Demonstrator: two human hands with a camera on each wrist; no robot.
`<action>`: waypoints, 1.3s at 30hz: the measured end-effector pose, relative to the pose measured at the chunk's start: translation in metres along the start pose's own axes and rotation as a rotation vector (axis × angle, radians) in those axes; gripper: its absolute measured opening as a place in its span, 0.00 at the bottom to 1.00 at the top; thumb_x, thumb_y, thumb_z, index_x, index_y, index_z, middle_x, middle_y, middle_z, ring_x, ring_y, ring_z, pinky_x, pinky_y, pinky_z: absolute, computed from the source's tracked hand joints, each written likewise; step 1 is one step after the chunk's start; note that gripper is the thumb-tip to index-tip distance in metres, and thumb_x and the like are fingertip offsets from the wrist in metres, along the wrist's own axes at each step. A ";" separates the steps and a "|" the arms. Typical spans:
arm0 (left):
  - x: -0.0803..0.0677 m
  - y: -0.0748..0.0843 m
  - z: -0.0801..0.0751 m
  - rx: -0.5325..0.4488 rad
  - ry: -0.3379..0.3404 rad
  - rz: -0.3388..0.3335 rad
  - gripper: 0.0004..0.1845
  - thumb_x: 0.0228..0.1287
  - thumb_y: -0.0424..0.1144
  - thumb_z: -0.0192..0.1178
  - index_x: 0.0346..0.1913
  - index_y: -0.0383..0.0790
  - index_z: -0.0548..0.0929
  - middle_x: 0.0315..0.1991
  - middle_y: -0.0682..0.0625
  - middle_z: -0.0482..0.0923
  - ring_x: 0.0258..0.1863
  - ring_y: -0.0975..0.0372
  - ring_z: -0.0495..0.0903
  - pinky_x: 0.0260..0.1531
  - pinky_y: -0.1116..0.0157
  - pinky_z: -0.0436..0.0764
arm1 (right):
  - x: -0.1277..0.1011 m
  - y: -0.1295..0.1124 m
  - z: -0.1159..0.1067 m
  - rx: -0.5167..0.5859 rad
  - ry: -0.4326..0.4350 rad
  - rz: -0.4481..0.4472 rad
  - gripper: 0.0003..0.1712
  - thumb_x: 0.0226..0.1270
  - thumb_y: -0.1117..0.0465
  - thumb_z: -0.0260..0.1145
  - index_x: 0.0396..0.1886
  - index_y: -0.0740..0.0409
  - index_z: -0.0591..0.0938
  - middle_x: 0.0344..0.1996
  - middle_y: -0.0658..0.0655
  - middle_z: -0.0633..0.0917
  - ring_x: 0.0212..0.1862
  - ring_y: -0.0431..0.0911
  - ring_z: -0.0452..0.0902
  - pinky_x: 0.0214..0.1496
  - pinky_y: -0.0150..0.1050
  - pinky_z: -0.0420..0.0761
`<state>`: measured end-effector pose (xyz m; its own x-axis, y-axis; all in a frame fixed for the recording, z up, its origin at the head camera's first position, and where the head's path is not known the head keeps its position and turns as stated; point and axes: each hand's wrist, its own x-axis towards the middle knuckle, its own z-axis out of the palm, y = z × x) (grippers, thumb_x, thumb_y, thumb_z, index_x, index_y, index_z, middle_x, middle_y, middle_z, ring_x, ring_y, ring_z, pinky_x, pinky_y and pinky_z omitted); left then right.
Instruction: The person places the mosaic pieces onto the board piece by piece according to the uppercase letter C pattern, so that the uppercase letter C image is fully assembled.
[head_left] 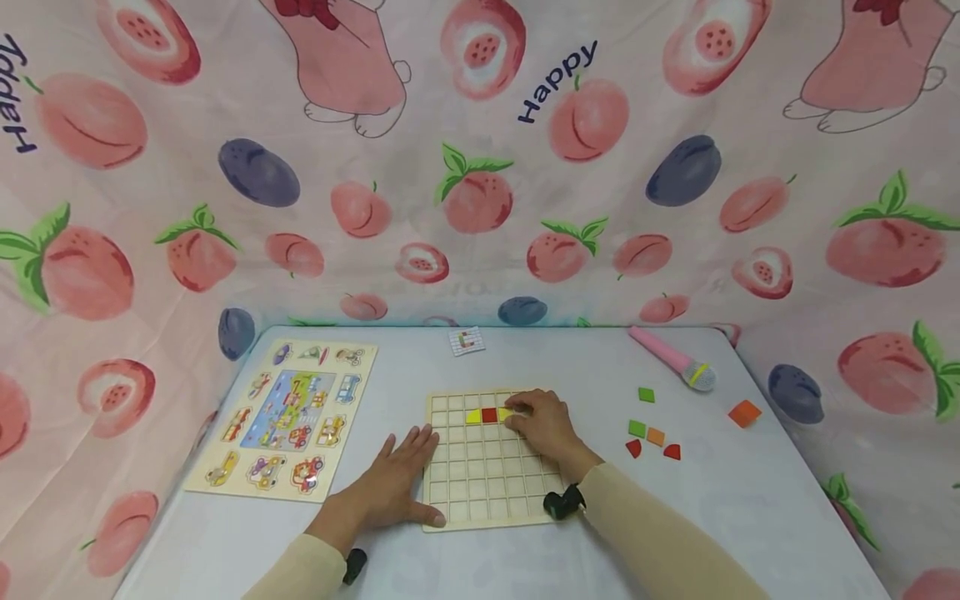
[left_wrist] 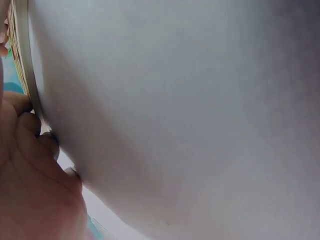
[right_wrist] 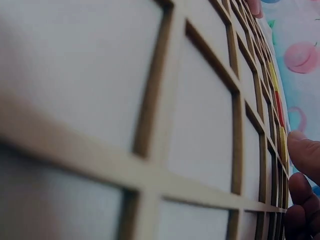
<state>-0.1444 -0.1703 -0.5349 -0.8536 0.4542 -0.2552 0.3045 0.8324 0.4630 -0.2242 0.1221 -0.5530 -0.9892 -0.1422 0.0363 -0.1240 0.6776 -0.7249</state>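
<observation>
overhead first, head view: wooden grid board (head_left: 487, 487) lies flat near the front middle of the white table (head_left: 750, 500). left hand (head_left: 397, 483) rests palm down, fingers straight and spread, along the board's left edge, thumb at its front left corner. right hand (head_left: 543, 425) lies on the board's far right part, fingers bent down onto a yellow tile (head_left: 507, 412) in the second row; whether it pinches the tile or only presses it, cannot tell. beside that tile sit a red tile (head_left: 489, 415) and another yellow tile (head_left: 473, 416), side by side in neighbouring cells. right of the board, apart from it: loose tiles (head_left: 651, 437) in green, orange and red, one more green tile (head_left: 646, 394) farther back, an orange tile (head_left: 744, 412) well off to the right. pink toy microphone (head_left: 675, 360) lies at the far right. small pattern card (head_left: 467, 341) sits behind the board. vehicle puzzle board (head_left: 288, 419) lies to the left, apart from the left hand. peach-print cloth (head_left: 480, 167) hangs behind and at the sides.

left wrist view: very close. left hand (left_wrist: 35, 185) at lower left, fingertips against the grid board's edge (left_wrist: 30, 85); bare table (left_wrist: 200, 115) fills the rest.

right wrist view: low across the grid board (right_wrist: 165, 165), empty cells large and blurred. right hand's fingertips (right_wrist: 302, 160) at the right edge touch the row with the coloured tiles (right_wrist: 278, 107); the grip itself is hidden.
</observation>
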 end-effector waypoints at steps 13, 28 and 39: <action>0.000 0.001 -0.001 -0.023 -0.002 -0.006 0.70 0.46 0.69 0.77 0.86 0.41 0.53 0.88 0.46 0.44 0.87 0.48 0.41 0.85 0.41 0.38 | -0.002 0.002 -0.018 0.145 -0.036 0.033 0.15 0.71 0.58 0.74 0.56 0.49 0.90 0.48 0.52 0.85 0.50 0.47 0.75 0.53 0.44 0.79; -0.001 0.001 0.000 -0.030 -0.003 0.006 0.71 0.44 0.70 0.77 0.86 0.40 0.53 0.88 0.45 0.43 0.87 0.48 0.41 0.85 0.41 0.38 | -0.019 0.037 -0.077 0.064 0.093 0.030 0.18 0.72 0.59 0.72 0.60 0.54 0.88 0.54 0.60 0.86 0.56 0.54 0.76 0.59 0.49 0.78; -0.001 0.001 -0.001 0.009 -0.002 0.000 0.73 0.42 0.73 0.76 0.86 0.42 0.52 0.88 0.47 0.42 0.87 0.50 0.40 0.86 0.43 0.38 | -0.035 0.090 -0.148 0.041 0.084 0.137 0.26 0.79 0.51 0.67 0.70 0.56 0.81 0.65 0.65 0.80 0.64 0.59 0.71 0.63 0.52 0.78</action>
<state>-0.1439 -0.1700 -0.5333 -0.8528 0.4546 -0.2571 0.3080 0.8353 0.4555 -0.2128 0.2950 -0.5174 -0.9999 0.0113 -0.0092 0.0144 0.6561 -0.7546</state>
